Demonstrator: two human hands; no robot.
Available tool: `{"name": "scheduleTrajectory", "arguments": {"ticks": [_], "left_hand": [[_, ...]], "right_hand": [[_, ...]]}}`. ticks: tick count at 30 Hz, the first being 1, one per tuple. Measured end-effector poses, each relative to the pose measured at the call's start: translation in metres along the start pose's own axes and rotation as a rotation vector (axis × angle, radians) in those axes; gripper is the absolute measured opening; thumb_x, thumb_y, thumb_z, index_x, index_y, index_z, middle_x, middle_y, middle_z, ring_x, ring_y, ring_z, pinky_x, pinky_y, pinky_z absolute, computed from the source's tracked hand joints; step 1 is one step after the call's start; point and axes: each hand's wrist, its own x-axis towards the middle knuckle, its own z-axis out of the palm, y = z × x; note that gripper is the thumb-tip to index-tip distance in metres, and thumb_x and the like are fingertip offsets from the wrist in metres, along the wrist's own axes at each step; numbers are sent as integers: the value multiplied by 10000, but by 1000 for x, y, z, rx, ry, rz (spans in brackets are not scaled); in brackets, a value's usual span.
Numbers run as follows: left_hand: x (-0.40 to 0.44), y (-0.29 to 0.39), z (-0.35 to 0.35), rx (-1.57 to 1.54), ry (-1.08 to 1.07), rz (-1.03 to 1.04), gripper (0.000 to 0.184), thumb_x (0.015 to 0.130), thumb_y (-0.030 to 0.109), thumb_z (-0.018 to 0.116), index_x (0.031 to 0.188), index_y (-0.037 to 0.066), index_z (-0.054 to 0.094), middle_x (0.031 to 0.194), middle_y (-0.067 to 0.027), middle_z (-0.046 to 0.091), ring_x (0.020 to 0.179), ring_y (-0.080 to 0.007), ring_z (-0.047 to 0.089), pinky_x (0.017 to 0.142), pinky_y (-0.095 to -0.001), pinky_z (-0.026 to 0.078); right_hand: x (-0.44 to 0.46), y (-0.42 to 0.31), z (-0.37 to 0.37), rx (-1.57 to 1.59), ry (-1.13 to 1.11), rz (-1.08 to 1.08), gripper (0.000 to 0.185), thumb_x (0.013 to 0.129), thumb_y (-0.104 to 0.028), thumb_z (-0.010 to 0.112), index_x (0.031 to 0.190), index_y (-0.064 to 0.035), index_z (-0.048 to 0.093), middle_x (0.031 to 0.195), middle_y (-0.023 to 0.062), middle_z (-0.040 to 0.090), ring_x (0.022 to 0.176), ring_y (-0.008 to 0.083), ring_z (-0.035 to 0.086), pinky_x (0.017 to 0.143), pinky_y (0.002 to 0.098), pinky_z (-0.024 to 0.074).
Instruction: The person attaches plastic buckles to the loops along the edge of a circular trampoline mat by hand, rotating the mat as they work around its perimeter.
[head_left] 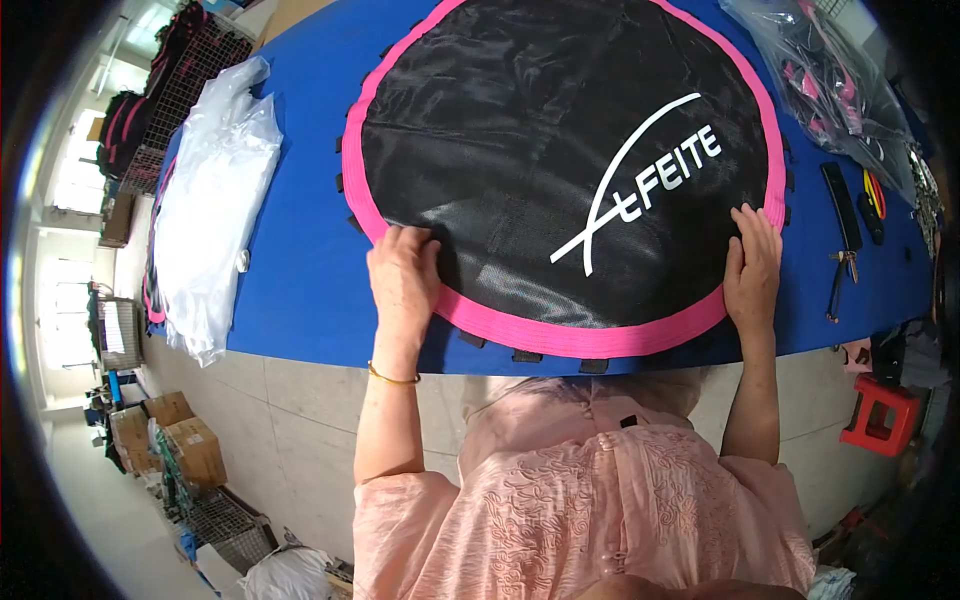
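Note:
A round black mat (500,190) with a wide pink border and white lettering lies flat on the blue table (300,290). Small black tabs stick out around its edge. My left hand (404,275) rests on the border at the mat's lower left, its fingers bent over the pink band and pressed together. On the right side my right hand (752,265) lies over the border, fingers stretched upward and the thumb slightly apart on the black fabric. Neither hand lifts the mat.
White plastic sheeting (215,200) covers the table's left part. At the right are a clear bag (840,90) with pink and black items, a black strip-like object (842,205), yellow-and-red-handled scissors (873,205) and keys. A red stool (882,415) and cardboard boxes (193,452) stand below.

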Motion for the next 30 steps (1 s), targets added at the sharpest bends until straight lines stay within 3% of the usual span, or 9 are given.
{"name": "scheduleTrajectory", "arguments": {"ticks": [6, 11, 16, 25, 30], "left_hand": [[-2, 4, 8, -136, 11, 12, 146, 862, 78, 782, 999, 50, 741, 947, -138, 685, 922, -372, 661, 840, -462, 499], [-15, 28, 6, -142, -11, 53, 170, 855, 96, 799, 1016, 63, 754, 969, -114, 691, 954, -348, 652, 854, -444, 487], [-8, 15, 4, 141, 29, 57, 134, 897, 143, 765, 1014, 77, 766, 968, -99, 694, 961, -318, 645, 841, -434, 453], [22, -34, 13, 259, 108, 3, 156, 932, 171, 727, 1041, 73, 782, 958, -106, 688, 957, -320, 644, 829, -440, 458], [-11, -6, 9, 476, -11, 154, 443, 911, 67, 568, 1334, -46, 638, 1012, -124, 599, 953, -307, 585, 837, -426, 442]], "right_hand": [[2, -1, -1, 25, 10, -37, 371, 1073, -98, 530, 1432, -32, 600, 1491, 194, 588, 1468, 385, 482, 1270, 550, 300], [1, -2, -2, 12, 0, 4, 368, 1081, -87, 535, 1440, -82, 614, 1521, 148, 588, 1487, 360, 472, 1275, 521, 303], [1, -2, -1, 10, -7, 7, 368, 1080, -88, 537, 1440, -84, 614, 1519, 147, 590, 1487, 362, 471, 1274, 523, 305], [-1, 2, 0, 8, -3, -3, 372, 1085, -94, 533, 1450, -92, 606, 1525, 145, 584, 1490, 362, 469, 1278, 531, 299], [-2, 0, 2, -2, -5, 17, 370, 1088, -95, 528, 1451, -92, 605, 1532, 144, 577, 1491, 356, 470, 1282, 540, 295]]}}
